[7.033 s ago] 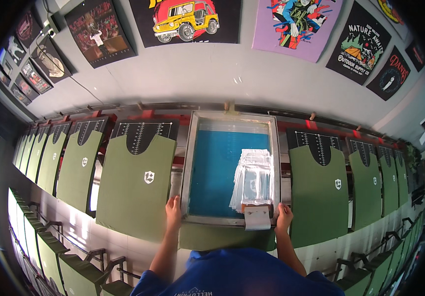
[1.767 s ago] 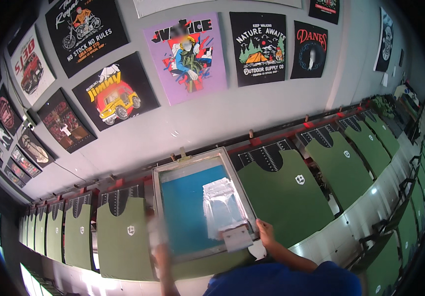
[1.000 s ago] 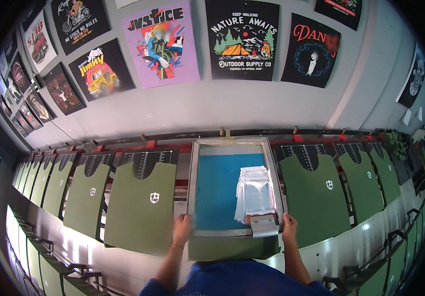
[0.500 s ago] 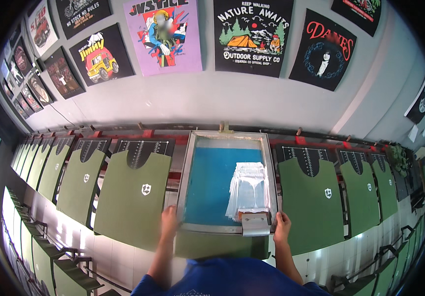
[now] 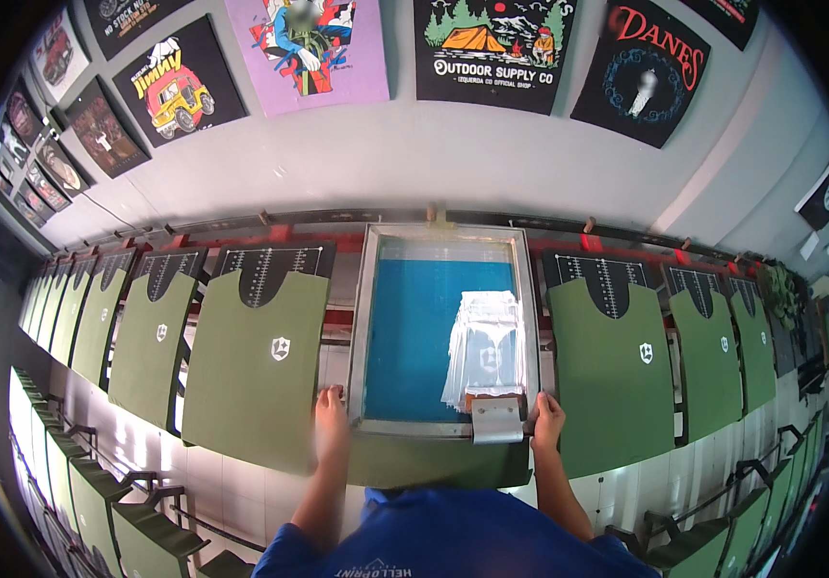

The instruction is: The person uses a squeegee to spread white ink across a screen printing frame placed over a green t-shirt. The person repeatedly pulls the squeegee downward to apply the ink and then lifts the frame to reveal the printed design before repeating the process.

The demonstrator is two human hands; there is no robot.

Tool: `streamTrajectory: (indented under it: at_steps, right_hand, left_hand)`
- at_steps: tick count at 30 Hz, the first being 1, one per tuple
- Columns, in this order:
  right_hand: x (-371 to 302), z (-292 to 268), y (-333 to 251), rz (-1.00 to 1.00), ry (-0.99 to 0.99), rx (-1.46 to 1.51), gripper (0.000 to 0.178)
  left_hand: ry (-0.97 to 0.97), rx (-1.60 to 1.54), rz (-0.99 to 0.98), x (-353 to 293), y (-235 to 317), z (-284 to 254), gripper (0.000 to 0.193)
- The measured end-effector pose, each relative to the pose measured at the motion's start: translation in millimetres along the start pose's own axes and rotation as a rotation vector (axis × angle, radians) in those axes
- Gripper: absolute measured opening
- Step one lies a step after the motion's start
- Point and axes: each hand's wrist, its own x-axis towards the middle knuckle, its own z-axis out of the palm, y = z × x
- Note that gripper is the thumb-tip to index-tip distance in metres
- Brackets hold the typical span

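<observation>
In front of me a screen-printing frame (image 5: 370,318) with blue mesh (image 5: 410,337) lies over a green shirt (image 5: 414,464) on a board. White ink (image 5: 487,303) streaks the mesh's right side, where a pale emblem shows faintly. A squeegee (image 5: 498,421) with a metal handle leans at the frame's near right edge. My right hand (image 5: 547,421) is closed on the frame's right side near its front corner. My left hand (image 5: 331,414) is by the left front corner, fingers bent and partly blurred; whether it touches the frame is unclear.
Boards with green shirts (image 5: 256,371) stand in a row to the left, each shirt with a small white emblem. More shirts (image 5: 612,385) stand to the right. Behind runs a red and dark rail (image 5: 280,233) below a wall of printed posters. Other shirt boards (image 5: 140,525) stand at the lower left.
The whole view has shifted, so the frame and shirts sit higher in the picture. An emblem now shows faintly in the inked mesh. Both hands stay beside the frame.
</observation>
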Motion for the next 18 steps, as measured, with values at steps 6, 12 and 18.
streamTrajectory:
  at_steps: [6, 12, 18]
  right_hand:
    - [-5.4, 7.0, -14.3, 0.11, -0.058, 0.049, 0.026]
    - [9.3, -9.0, 8.1, -0.225, 0.014, -0.376, 0.032]
    - [-75.7, 20.8, -96.9, -0.691, -0.53, -0.858, 0.055]
  left_hand:
    - [0.019, 0.146, 0.134, 10.0, -8.7, -5.5, 0.032]
    - [-0.191, 0.321, 0.594, -52.2, 53.4, 26.3, 0.013]
    - [-1.185, 0.068, -0.557, -131.2, 28.7, 55.0, 0.027]
